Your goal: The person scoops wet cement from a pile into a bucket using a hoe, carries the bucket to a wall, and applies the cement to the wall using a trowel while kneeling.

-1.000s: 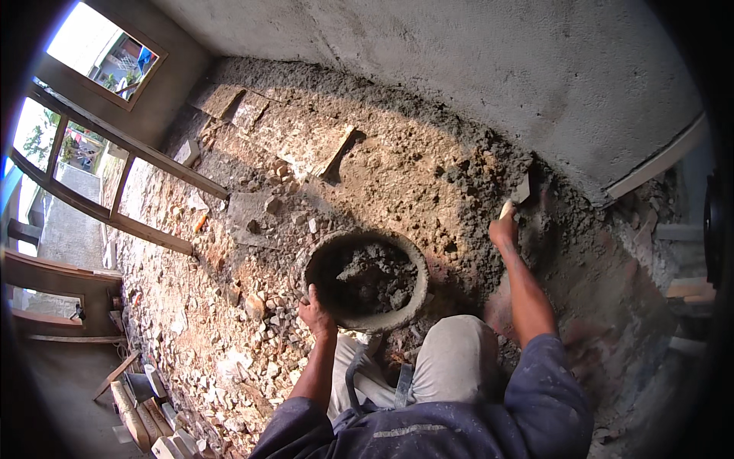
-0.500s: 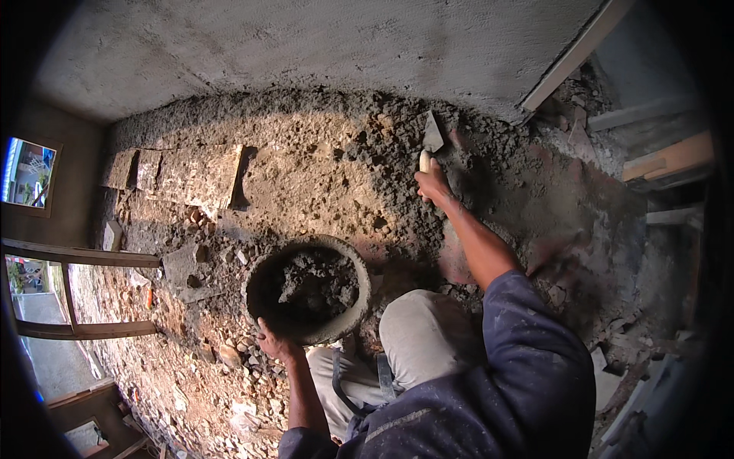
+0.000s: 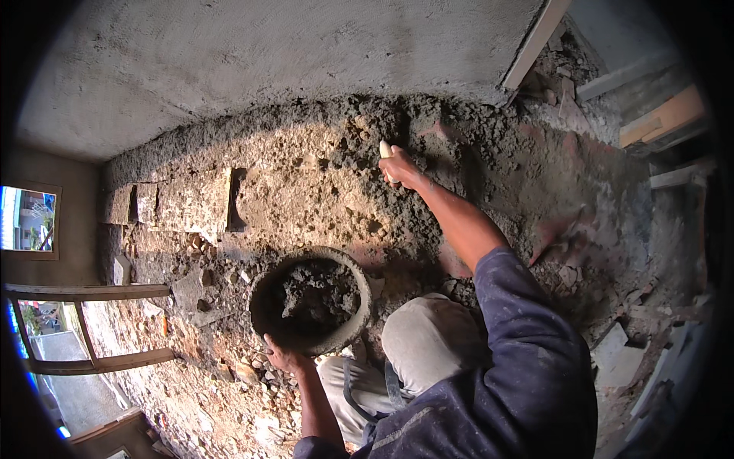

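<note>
My right hand (image 3: 399, 167) is closed around the pale handle of a trowel (image 3: 384, 148), over the mortar near the foot of the wall. The trowel's blade does not stand out against the dark mortar. My left hand (image 3: 284, 358) grips the near left rim of a round rubber bucket (image 3: 365, 294), its fingertips at the edge. Inside the bucket sits a heap of dark grey, lumpy mortar (image 3: 313, 294). More wet mortar (image 3: 451, 149) lies in crumbly clumps along the ground in front of the wall.
A grey plastered wall (image 3: 290, 61) rises at the far side. Flat worn boards (image 3: 187, 203) lie at the left, with stones and rubble (image 3: 229, 382) nearer. A wooden frame (image 3: 92, 366) stands at the left edge; wooden planks (image 3: 661, 122) are at the far right.
My right hand has swung left with the trowel, and its blade no longer shows plainly. My left hand keeps its hold on the bucket's rim. The whole view has shifted slightly.
</note>
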Demonstrator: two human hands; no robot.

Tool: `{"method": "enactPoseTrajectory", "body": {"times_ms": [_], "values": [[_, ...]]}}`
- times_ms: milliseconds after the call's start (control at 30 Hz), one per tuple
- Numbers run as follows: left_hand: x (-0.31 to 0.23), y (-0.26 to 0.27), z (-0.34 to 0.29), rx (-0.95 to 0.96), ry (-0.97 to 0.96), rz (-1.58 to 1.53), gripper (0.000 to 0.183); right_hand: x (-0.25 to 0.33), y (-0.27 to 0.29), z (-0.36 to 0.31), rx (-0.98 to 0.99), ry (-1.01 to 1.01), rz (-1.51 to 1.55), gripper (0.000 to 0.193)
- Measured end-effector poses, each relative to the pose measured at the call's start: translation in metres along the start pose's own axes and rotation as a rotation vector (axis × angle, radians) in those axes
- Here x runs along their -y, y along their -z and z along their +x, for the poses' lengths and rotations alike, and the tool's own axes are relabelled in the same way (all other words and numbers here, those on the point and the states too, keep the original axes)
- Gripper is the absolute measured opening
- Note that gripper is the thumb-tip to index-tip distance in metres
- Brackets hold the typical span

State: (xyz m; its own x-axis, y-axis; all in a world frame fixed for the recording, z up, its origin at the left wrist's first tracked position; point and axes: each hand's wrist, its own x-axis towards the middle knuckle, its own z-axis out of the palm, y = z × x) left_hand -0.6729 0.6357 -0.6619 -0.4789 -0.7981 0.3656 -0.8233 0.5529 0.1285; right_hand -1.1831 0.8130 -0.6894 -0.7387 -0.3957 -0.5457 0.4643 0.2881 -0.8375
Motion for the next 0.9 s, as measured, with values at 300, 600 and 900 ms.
{"method": "enactPoseTrajectory", "body": {"times_ms": [300,600,900], "values": [[-0.050,0.038,0.011,-0.045,0.855,-1.079,0.041,-0.017,0.005,-0.012,0.093,0.111,0.149,0.067],[-0.054,0.041,0.013,0.040,0.868,-1.234,0.031,0.005,0.025,-0.044,0.172,0.309,0.052,0.068],[-0.070,0.057,0.020,0.003,1.003,-1.223,0.041,0.012,-0.042,-0.182,0.392,0.972,-0.685,0.066]]}}
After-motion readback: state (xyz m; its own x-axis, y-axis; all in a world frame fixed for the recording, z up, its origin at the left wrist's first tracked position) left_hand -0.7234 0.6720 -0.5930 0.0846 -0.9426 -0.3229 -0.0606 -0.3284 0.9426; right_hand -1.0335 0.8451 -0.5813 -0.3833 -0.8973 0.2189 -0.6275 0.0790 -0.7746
